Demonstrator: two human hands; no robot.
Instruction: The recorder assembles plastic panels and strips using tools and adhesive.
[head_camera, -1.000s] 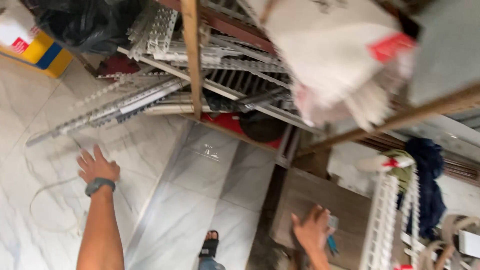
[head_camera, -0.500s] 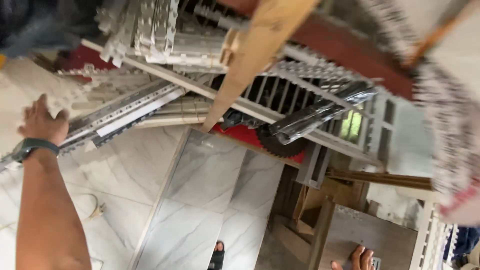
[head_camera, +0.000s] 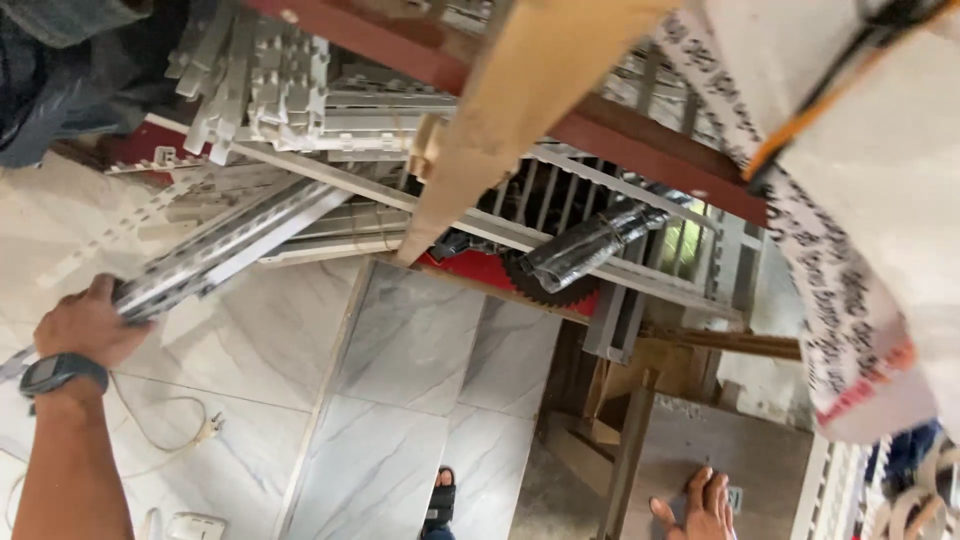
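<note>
Left hand fingers wrapped round a rail (mid-pull, I'd judge), right hand spread flat on a board; next calls for a firm draw

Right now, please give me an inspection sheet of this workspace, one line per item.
Surface: marble floor tiles, grey-veined.
Job's things: long grey perforated metal rail, slanting out of the pile.
Clutter: stacked white plastic strips, wooden beam, black wrapped roll, toothed saw blade, white sack.
Grippers: left hand wraps the rail's end, watch on the wrist; right hand rests flat on a grey slab.
Cables: white cord with plug on the floor.
Surroundings: sandalled foot at the bottom edge.
</note>
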